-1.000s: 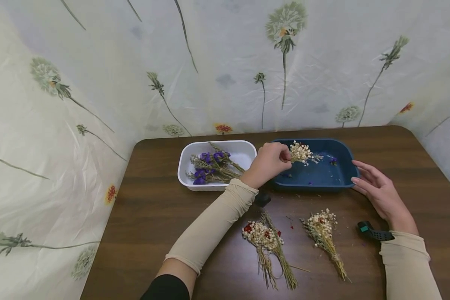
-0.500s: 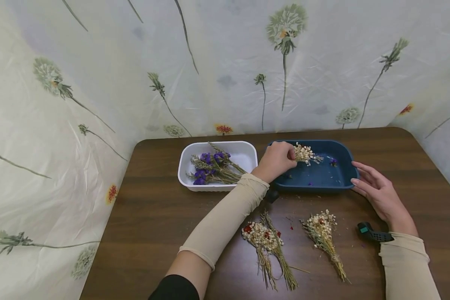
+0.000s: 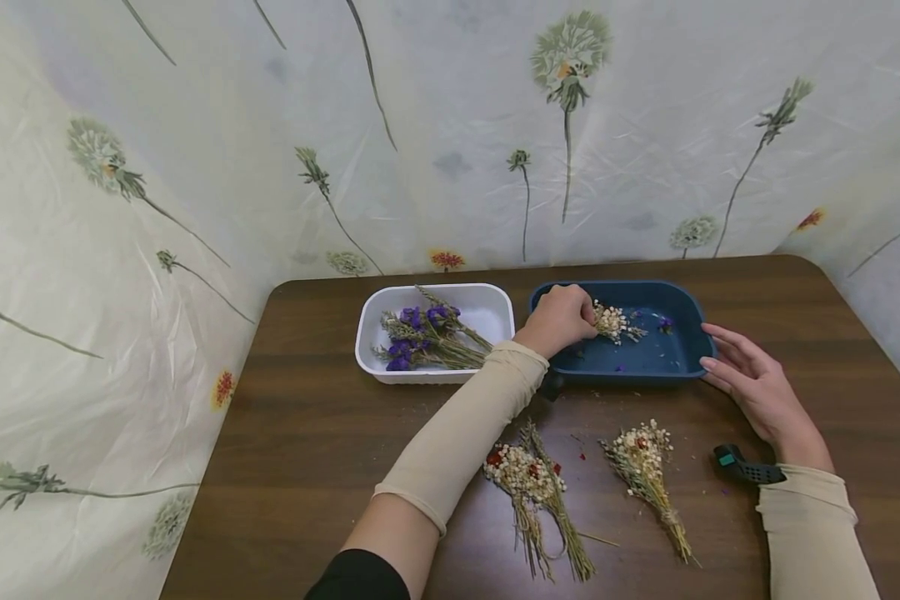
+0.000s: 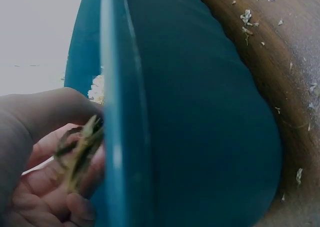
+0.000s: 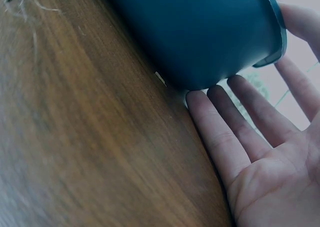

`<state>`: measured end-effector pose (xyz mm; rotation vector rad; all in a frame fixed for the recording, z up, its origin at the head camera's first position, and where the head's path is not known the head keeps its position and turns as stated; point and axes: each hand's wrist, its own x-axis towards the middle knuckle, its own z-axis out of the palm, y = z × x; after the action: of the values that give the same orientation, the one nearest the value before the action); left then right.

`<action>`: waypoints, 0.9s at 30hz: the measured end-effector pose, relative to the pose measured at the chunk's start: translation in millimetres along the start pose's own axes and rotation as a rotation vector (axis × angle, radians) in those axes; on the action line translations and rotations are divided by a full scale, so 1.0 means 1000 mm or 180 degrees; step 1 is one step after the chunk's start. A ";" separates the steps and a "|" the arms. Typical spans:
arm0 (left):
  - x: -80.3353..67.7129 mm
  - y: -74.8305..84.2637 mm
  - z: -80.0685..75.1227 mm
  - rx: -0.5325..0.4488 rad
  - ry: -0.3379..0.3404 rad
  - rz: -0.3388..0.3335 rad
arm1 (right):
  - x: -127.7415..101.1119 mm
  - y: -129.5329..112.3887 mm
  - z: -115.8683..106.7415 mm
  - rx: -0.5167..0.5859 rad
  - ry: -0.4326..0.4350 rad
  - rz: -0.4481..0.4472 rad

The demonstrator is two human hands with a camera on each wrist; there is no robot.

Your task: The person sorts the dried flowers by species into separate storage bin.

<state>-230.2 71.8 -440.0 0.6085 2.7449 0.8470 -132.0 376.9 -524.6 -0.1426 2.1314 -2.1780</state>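
My left hand has gone down into the blue tray with the white flowers.

The counter (image 3: 307, 433) holds a blue tray (image 3: 682, 367) and a white tray (image 3: 367, 354) with purple flowers (image 3: 420, 329). My left hand (image 3: 558, 317) has sunk lower, its fingers (image 4: 75, 212) pinching the white flowers (image 3: 611, 321) near the tray floor. My right hand (image 3: 753, 387) stays flat against the tray's side, fingers (image 5: 220, 132) straight. Two more bunches (image 3: 540, 492) lie near me, out of the way.
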 end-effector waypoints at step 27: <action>0.008 0.000 0.008 0.0314 -0.0554 -0.0261 | -0.001 0.000 0.000 -0.0061 0.0013 0.0040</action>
<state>-234.9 79.1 -447.8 0.5550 2.6447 0.6130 -131.4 377.1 -524.3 -0.1261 2.1498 -2.1535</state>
